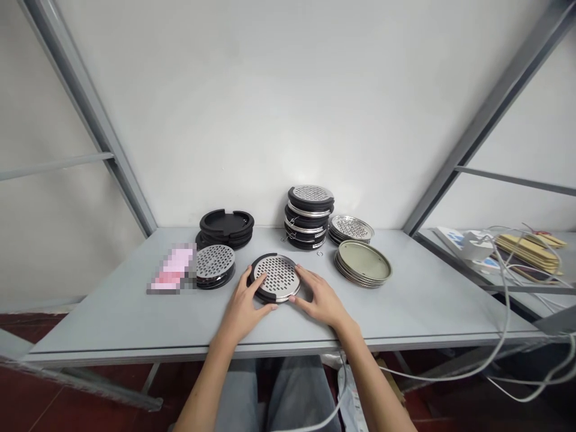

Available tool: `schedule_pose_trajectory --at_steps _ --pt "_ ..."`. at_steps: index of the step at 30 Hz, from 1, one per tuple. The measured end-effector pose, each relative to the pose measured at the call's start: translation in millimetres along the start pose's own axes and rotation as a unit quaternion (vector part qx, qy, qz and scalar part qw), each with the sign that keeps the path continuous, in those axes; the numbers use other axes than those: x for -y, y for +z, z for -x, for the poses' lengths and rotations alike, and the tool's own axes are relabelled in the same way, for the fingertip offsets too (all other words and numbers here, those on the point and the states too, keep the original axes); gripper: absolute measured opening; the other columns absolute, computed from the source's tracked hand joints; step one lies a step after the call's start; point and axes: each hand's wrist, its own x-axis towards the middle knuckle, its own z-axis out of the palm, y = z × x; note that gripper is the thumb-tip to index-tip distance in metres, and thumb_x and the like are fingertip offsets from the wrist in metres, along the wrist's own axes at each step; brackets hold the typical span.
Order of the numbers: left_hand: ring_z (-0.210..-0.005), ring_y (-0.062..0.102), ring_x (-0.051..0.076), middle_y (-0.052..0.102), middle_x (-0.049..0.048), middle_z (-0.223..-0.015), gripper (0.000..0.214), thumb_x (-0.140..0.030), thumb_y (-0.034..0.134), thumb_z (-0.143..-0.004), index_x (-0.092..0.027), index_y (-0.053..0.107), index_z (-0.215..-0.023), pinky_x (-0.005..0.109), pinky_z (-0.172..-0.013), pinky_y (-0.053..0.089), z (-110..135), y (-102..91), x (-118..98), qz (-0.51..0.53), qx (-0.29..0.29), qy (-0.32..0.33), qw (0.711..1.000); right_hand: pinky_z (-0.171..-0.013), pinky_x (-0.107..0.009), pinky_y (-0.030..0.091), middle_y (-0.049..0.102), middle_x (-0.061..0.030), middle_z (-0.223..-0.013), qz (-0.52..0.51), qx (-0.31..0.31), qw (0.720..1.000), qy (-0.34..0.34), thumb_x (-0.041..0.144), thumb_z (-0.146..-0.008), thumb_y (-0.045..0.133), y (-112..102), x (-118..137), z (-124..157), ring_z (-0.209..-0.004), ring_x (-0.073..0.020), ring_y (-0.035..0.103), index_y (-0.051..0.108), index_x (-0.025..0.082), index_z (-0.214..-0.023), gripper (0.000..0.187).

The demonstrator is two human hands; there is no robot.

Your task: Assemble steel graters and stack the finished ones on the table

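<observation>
At the back edge of the tabletop (427, 300) stands a stack of ringed discs (309, 217), seemingly finished, with black rings (226, 227) and bare plates (362, 264) apparently left to do. Nearer the front edge, a perforated disc (275, 277) lies flat in its ring; my left hand (245, 306) and right hand (320, 298) grip its sides. The pink object (173, 269) is blurred.

Desk (405, 300): grille disc (275, 277) centre frame; short stack (215, 265) left of it; ring stack (226, 227) behind that; tall stack (310, 216) behind disc; lid stack (362, 264) right.
</observation>
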Motion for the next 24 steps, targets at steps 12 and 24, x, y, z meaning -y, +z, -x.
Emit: schedule_pose_trajectory --at_steps 12,24 --pt "-0.140 0.029 0.032 0.033 0.0105 -0.145 0.063 -0.036 0.073 -0.076 -0.027 0.049 -0.134 0.049 -0.111 0.033 6.5 1.1 0.2 0.013 -0.012 0.010 1.000 -0.108 -0.051 0.037 0.045 -0.0127 -0.145 0.008 0.007 1.000 -0.021 0.052 -0.082 0.060 0.0 0.5 3.1 -0.132 -0.0324 0.044 0.037 0.019 -0.146 0.075" --pt "-0.144 0.020 0.033 0.011 0.0102 -0.159 0.076 -0.041 0.070 -0.077 -0.025 0.037 -0.144 0.048 -0.114 0.028 2.8 0.9 2.6 -0.004 0.019 0.020 1.000 -0.109 -0.053 0.035 0.045 -0.0131 -0.144 0.000 -0.001 1.000 -0.015 0.052 -0.081 0.062 -0.1 0.1 2.9 -0.133 -0.0329 0.042 0.040 0.019 -0.144 0.074"
